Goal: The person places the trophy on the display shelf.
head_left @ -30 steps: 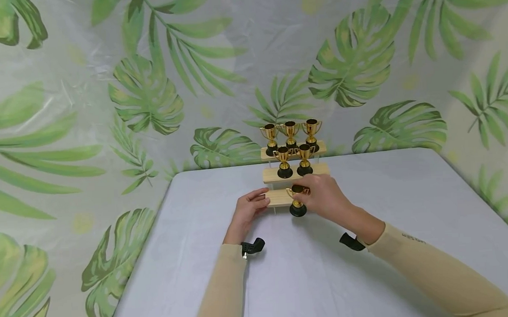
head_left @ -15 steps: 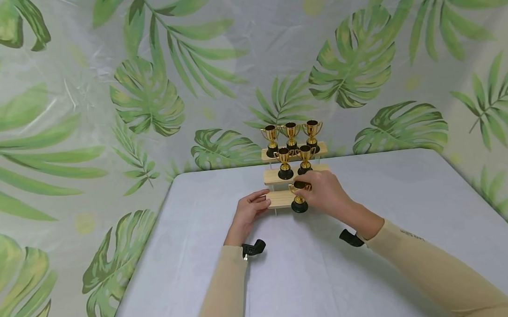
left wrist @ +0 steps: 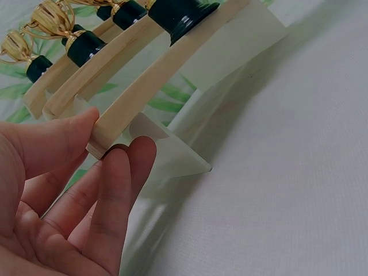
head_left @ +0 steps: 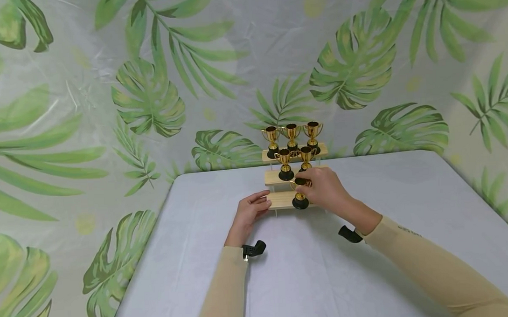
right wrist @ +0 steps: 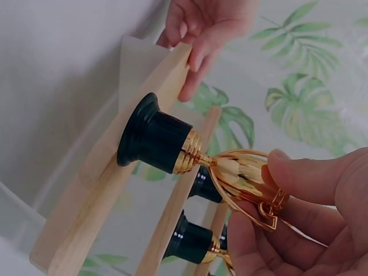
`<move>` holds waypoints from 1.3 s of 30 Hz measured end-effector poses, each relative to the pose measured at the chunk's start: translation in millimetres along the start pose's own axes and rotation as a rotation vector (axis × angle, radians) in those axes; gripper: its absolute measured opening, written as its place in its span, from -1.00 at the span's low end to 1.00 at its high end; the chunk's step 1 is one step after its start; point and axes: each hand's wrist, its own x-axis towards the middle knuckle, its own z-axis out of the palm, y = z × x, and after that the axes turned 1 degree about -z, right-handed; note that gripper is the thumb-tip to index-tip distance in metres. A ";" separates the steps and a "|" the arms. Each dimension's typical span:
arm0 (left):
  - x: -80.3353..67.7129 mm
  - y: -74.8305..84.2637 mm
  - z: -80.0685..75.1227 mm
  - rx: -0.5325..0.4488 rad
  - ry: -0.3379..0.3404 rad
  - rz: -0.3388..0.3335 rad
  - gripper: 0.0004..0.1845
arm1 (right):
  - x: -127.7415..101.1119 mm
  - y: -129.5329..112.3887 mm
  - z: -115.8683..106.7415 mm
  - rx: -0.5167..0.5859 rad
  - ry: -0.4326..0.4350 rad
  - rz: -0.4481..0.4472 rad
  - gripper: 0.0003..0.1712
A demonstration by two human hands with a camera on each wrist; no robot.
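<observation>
My right hand (head_left: 322, 188) pinches a small gold trophy cup (right wrist: 238, 172) by its cup, thumb on one side and fingers on the other. The trophy's black base (right wrist: 155, 133) is at the bottom step of a three-tier wooden stand (head_left: 279, 200), overlapping its front edge in the head view. With thumb and fingertips, my left hand (left wrist: 75, 190) grips the left end of that bottom step. Two more trophies (head_left: 285, 165) stand on the middle step, one partly hidden behind my right hand. Three trophies (head_left: 292, 135) line the top step.
The stand rests on clear side supports (left wrist: 167, 150) near the back of a table with a white cloth (head_left: 221, 197). Behind it hangs a leaf-printed curtain (head_left: 218, 85). Black wrist cameras (head_left: 255, 248) sit at both wrists.
The trophy in my right hand has moved slightly up and back, from in front of the bottom step to over it. My left hand has stayed at the step's left end.
</observation>
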 end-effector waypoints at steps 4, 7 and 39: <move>0.2 -0.6 -0.3 -0.005 -0.005 0.006 -0.56 | 2.4 0.3 0.5 -0.003 -0.002 0.009 -0.59; 0.0 -0.5 -0.4 -0.004 -0.009 0.007 -0.56 | 4.2 1.0 1.1 -0.008 -0.005 0.017 -0.59; 0.0 -0.4 -0.1 0.000 -0.009 0.006 -0.57 | 10.5 6.4 6.2 -0.046 -0.015 0.021 -0.54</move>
